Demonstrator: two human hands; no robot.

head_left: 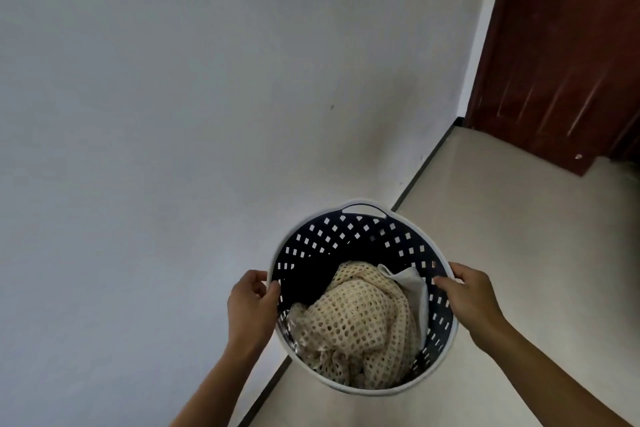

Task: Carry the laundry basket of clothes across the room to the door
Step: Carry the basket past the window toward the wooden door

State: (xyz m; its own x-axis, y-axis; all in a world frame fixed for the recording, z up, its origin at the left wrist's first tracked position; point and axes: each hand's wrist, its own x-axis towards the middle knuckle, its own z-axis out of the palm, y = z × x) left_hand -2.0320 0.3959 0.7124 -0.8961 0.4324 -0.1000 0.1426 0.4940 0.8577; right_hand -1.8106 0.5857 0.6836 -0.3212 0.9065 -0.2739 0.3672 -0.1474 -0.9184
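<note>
A round laundry basket [346, 236] with a white rim and dark perforated walls hangs low in the view, close to the wall. Inside lie a cream mesh garment [360, 319] and a white cloth [414, 288]. My left hand [251, 305] grips the rim on the left side, thumb inside. My right hand [467, 298] grips the rim on the right side. A dark red-brown door [561, 52] stands at the upper right, ahead of the basket.
A plain white wall [173, 114] fills the left and centre. A dark baseboard [426, 166] runs along its foot toward the door. Pale tiled floor [519, 236] stretches from under the basket to the door.
</note>
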